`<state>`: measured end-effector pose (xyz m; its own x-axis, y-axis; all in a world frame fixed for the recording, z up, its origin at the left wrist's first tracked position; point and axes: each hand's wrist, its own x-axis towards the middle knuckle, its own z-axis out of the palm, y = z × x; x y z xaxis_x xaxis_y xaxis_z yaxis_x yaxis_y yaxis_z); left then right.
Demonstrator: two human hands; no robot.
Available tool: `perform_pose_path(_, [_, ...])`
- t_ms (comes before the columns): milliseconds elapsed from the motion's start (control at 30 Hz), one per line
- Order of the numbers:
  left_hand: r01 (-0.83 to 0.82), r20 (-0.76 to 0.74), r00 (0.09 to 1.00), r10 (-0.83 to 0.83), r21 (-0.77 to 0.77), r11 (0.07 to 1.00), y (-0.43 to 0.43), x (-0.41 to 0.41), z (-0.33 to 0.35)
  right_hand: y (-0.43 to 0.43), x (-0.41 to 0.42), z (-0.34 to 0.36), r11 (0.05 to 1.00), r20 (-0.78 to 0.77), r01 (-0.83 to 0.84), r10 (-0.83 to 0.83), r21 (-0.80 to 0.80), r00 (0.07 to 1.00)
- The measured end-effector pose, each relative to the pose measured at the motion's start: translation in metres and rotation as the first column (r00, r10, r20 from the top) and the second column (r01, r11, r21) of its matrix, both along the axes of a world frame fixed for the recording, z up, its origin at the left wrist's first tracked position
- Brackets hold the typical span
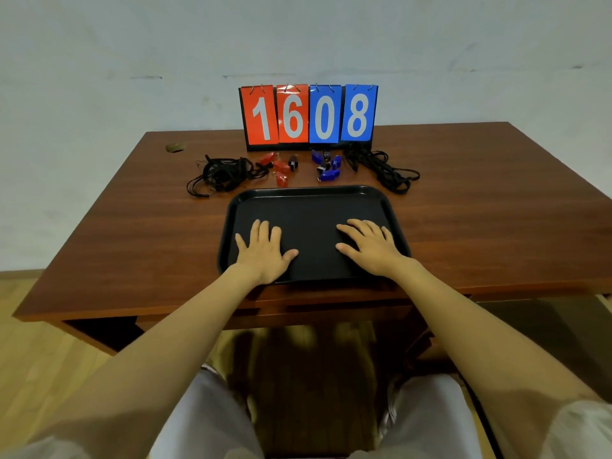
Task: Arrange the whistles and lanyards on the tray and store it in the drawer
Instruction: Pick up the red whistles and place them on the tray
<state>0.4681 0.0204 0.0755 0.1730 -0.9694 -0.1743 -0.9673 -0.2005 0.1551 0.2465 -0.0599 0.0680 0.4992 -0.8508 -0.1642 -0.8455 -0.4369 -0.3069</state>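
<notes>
**Both palms flat on the bare tray, whistles and lanyards beyond the fingertips**

Pale trouser knees fill the bottom of the view, with two bare forearms reaching forward over them to the wooden desk. Both hands lie palm down inside the black tray, which sits at the desk's near edge. On the tray's left half the left hand rests with fingers spread and thumb angled inward. On the right half the right hand rests the same way, its fingers slightly fanned. Each hand is fully opened out and grips nothing; only the palms and fingers touch the tray floor. A bare strip of tray shows between the two thumbs.

Beyond the fingertips, just past the tray's far rim, the task items lie on the desk. Ahead of the left hand sit the red whistles, with one dark whistle just beside them. Further left of that hand is a tangle of black lanyards. Ahead of the right hand sit the blue whistles, and to their right a second bundle of black lanyards trails toward the tray's far right corner. Behind everything stands a flip scoreboard reading 1608, against the wall.
</notes>
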Motion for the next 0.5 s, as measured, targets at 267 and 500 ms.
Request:
perform_pose_path(267, [0.016,0.007,1.000,-0.016,-0.040,0.999,-0.052,0.016,0.020,-0.042,0.035,0.024,0.999,0.012,0.012,-0.012,-0.032,1.000])
perform_pose_path(500, [-0.099,-0.181,0.981,0.070,-0.159,0.982,-0.111,0.027,0.018,-0.095,0.074,0.032,0.993,0.174,0.056,-0.037,-0.100,0.984])
